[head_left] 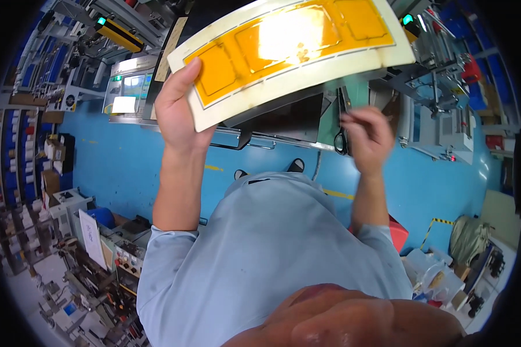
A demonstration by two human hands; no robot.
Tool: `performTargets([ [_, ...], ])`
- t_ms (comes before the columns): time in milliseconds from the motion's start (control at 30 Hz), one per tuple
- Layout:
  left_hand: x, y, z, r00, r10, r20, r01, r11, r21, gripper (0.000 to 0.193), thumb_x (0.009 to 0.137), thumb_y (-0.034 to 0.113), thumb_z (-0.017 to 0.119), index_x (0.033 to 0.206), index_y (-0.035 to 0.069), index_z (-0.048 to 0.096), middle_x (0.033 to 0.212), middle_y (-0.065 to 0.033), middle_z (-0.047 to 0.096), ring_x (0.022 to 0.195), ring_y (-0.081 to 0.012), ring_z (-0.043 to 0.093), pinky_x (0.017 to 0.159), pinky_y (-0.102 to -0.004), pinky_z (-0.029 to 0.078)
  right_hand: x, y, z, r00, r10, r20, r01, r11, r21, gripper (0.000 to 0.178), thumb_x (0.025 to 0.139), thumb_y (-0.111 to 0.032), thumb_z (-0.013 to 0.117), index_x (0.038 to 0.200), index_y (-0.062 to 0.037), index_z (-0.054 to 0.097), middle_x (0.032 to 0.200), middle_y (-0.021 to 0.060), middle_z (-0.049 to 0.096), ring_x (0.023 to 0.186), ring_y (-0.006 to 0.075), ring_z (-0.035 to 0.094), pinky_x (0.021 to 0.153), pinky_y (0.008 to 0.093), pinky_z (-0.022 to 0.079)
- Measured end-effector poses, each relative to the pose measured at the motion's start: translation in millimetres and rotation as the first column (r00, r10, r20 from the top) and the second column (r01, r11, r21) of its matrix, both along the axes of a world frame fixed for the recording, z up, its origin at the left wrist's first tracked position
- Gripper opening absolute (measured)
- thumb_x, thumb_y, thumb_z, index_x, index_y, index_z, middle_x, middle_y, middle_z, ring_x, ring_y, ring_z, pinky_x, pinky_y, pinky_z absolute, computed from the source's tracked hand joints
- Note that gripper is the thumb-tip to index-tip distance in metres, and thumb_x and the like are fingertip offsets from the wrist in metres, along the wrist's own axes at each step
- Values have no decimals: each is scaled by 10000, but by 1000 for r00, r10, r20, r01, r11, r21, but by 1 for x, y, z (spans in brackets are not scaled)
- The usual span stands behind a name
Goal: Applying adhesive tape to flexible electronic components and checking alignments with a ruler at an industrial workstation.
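My left hand [176, 113] is closed on the left end of a cream-coloured board [289, 78], thumb on the upper face and fingers underneath. The board is tilted and slightly curved in view. Across it lies a glossy amber film [217, 68] with rounded rectangular outlines and a strong glare in the middle. To the right, below the board's edge, my right hand [370, 139] has its fingers curled together, a little blurred. Whatever is in them, if anything, cannot be made out. Beside those fingers lies a pair of black-handled scissors [341, 141] on a green surface.
Under the board is a dark worktop [298, 118] with a metal rail along its front. A control screen [134, 85] stands at the left, and machinery [440, 124] at the right. Behind me are a red box [396, 234], clear plastic containers [437, 277] and cluttered equipment [93, 272].
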State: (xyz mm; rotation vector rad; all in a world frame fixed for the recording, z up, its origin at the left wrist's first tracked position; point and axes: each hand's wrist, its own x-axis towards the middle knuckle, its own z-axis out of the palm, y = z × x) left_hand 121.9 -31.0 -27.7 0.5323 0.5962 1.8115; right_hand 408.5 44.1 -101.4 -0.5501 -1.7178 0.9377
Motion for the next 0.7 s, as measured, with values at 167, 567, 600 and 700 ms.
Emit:
performTargets([
  [167,8,-5,16,999,43,6,-43,999,8,386,958,148,466,1271,-78,476,1232,-194,588,1115,-288,610,971,-391,496,-96,-17,29,947,197,-253,-248,950,-188,301,847,-102,712,1082,19,567,970,87,638,884,139,617,786,272,511],
  [567,-9,-27,19,993,90,-76,-81,990,111,382,963,152,457,1271,-74,479,1225,-178,600,1111,-269,616,962,-372,504,-129,-24,47,886,256,-386,-220,966,134,470,813,-229,785,1154,24,583,1113,80,653,1005,151,600,900,277,458],
  [600,-11,-28,19,992,98,-75,-88,988,128,377,962,148,459,1266,-73,481,1215,-178,603,1103,-266,621,953,-368,509,-131,-29,51,876,248,-413,-227,969,101,466,812,-230,786,1143,27,584,1108,79,653,1005,151,600,901,278,459],
  [700,-8,-31,22,984,138,-114,-120,981,153,366,960,144,465,1256,-70,486,1196,-180,609,1086,-259,629,938,-360,517,-132,-32,53,880,269,-391,-238,963,128,487,814,-234,785,1155,34,563,1095,85,652,1002,157,602,908,284,460],
])
